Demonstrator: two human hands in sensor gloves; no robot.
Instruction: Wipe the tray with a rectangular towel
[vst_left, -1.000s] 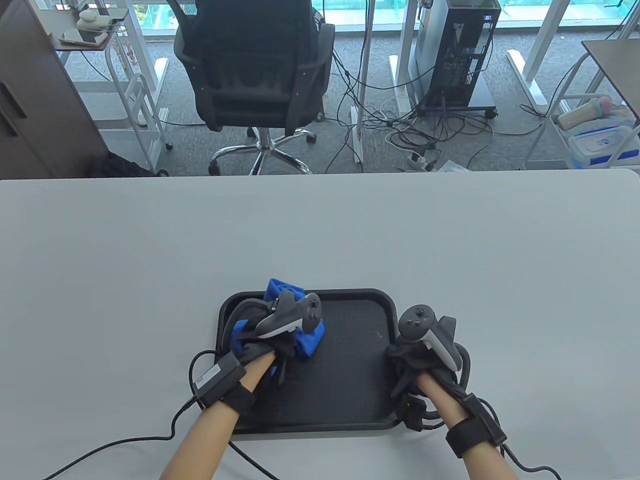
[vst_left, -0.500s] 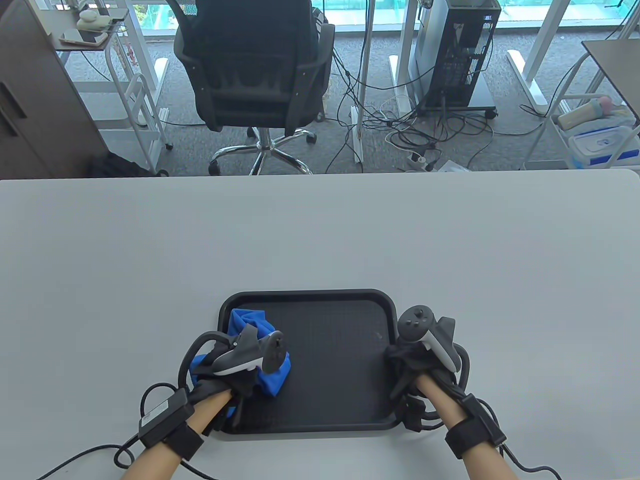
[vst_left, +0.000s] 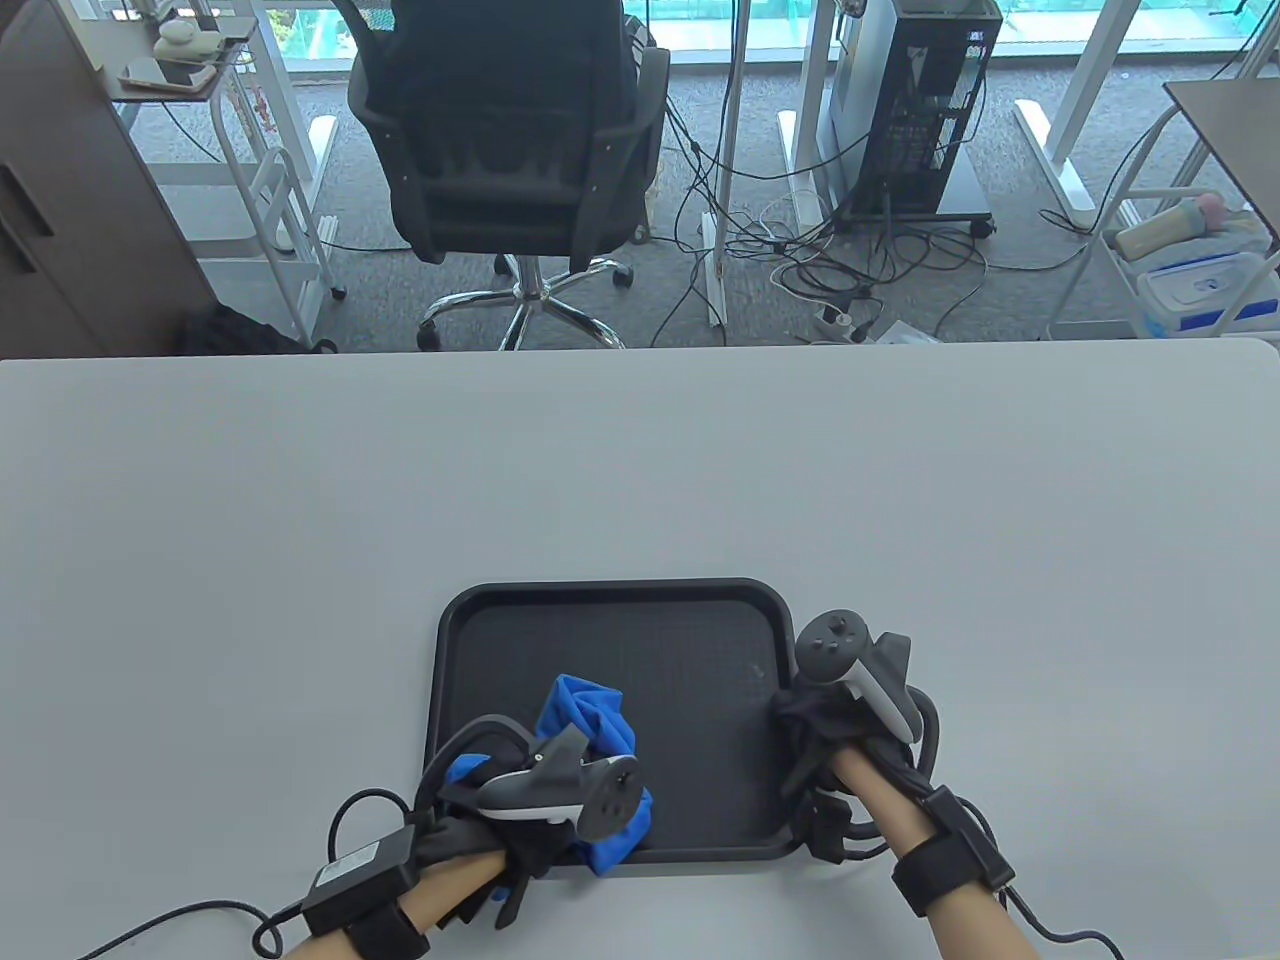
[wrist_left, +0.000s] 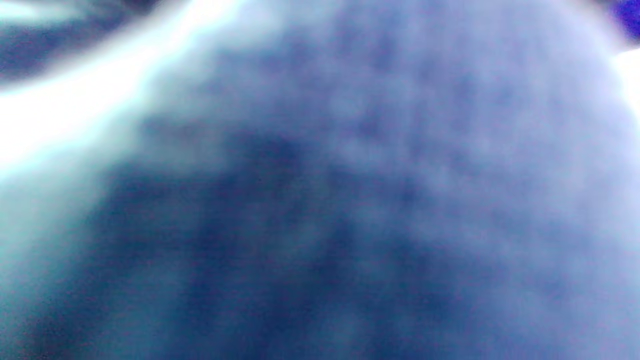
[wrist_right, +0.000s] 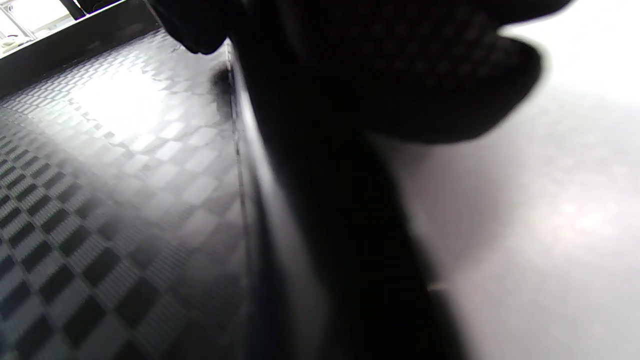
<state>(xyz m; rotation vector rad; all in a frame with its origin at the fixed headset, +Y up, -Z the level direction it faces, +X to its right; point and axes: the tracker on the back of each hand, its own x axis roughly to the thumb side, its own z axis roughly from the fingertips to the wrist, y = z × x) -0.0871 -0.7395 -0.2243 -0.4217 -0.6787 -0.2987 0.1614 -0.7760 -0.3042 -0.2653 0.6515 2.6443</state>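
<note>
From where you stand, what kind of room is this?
Most likely an office or lab workspace. Beyond the table stand a black office chair, a desktop computer tower and a tangle of cables on the grey carpet.

The left wrist view is a blur of pale blue and grey, with nothing in it sharp enough to name. In the table view the left hand (vst_left: 510, 820) and its tracker (vst_left: 560, 790) cover much of the bunched blue towel (vst_left: 590, 715), so the fingers and their hold cannot be made out. In the right wrist view dark, out-of-focus fingers (wrist_right: 400, 65) block the tray (wrist_right: 125, 200) rim, and in the table view both forearms are cut off by the bottom edge.
</note>
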